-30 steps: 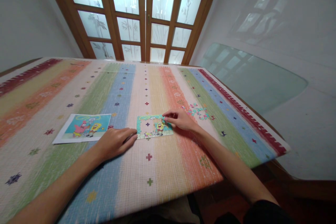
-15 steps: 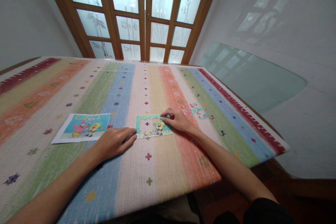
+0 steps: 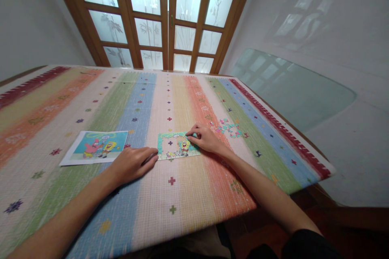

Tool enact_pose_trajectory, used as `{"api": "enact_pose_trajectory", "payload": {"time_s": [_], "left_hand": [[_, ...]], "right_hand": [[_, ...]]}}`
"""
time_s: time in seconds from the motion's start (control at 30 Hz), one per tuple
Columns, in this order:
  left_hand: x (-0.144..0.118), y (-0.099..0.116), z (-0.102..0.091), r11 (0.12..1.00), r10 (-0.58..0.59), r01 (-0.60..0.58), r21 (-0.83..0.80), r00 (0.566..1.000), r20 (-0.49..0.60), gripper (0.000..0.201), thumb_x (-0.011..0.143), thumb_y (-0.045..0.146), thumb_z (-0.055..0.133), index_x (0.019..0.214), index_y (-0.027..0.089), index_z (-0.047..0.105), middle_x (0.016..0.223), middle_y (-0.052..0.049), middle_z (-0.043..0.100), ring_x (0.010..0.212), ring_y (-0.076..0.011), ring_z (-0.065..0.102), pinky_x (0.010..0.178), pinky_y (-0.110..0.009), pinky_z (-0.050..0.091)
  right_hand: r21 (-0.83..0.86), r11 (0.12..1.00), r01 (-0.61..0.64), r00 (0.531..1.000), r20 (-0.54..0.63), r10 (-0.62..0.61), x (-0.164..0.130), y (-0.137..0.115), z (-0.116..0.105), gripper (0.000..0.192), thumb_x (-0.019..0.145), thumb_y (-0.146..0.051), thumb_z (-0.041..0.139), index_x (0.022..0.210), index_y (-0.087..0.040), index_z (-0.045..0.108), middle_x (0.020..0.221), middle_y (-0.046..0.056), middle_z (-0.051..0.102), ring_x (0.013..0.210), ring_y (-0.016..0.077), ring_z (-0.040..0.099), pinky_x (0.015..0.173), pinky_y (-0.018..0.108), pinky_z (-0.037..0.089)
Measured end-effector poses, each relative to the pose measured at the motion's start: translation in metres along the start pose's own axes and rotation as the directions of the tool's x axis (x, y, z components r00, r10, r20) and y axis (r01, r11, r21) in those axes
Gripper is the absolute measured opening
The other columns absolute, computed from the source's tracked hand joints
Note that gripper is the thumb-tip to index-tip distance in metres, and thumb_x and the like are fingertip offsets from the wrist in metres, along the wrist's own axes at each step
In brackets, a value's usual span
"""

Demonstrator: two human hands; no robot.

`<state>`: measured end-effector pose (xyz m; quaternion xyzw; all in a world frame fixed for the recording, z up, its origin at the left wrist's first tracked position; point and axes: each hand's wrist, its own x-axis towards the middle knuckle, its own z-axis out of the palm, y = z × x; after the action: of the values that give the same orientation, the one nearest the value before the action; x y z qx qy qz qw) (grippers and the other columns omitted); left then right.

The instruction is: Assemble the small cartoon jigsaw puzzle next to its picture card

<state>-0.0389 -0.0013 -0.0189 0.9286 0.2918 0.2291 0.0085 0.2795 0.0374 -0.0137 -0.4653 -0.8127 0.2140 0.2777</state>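
Head view, my feed: both forearms bare from wrist to past the elbow. Left hand and right hand without rings, watch or gloves that I can make out. A dark, near-black sleeve edge shows at the right upper arm, bottom right corner. Fingernails too small to judge.

Right hand covers the puzzle's far right corner, so whatever its fingertips pinch there is too small to tell. Left hand hides the puzzle's near left edge. Loose pieces blur into one speckled patch. The bench runs off the left edge; both forearms leave the bottom.
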Motion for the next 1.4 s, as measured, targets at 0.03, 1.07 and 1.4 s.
{"api": "enact_pose_trajectory", "payload": {"time_s": [0.03,1.07,1.4], "left_hand": [[-0.0004,-0.0002,0.0001,1.000,-0.002,0.002,-0.001,1.000,0.002,0.032,0.106,0.033,0.043,0.104,0.016,0.071,0.084,-0.007,0.079,0.063,-0.0180,0.072,0.057,-0.028,0.049],[0.0006,0.0025,-0.0014,0.999,-0.039,0.039,-0.015,0.999,0.004,0.031,0.104,0.035,0.045,0.103,0.018,0.070,0.082,-0.006,0.078,0.062,-0.0168,0.071,0.058,-0.027,0.049],[0.0007,0.0035,-0.0037,1.000,-0.026,0.026,0.007,1.000,0.001,0.034,0.106,0.035,0.042,0.102,0.017,0.070,0.082,-0.006,0.079,0.062,-0.0166,0.071,0.058,-0.027,0.049]], "right_hand": [[-0.006,1.000,0.002,1.000,-0.001,-0.002,-0.0001,0.0002,0.0001,0.013,0.088,-0.015,0.069,0.093,-0.019,0.080,0.092,0.007,0.066,0.074,0.0161,0.054,0.069,0.032,0.043],[-0.173,0.968,0.181,0.983,0.056,-0.174,-0.0057,0.0003,-0.0040,0.016,0.095,-0.029,0.065,0.104,-0.020,0.072,0.110,0.013,0.063,0.106,0.0264,0.060,0.095,0.042,0.049],[-0.108,0.984,0.142,0.987,0.084,-0.134,-0.0053,-0.0059,-0.0070,0.031,0.098,-0.032,0.061,0.127,-0.020,0.064,0.124,0.015,0.067,0.115,0.0289,0.059,0.103,0.048,0.047]]}}
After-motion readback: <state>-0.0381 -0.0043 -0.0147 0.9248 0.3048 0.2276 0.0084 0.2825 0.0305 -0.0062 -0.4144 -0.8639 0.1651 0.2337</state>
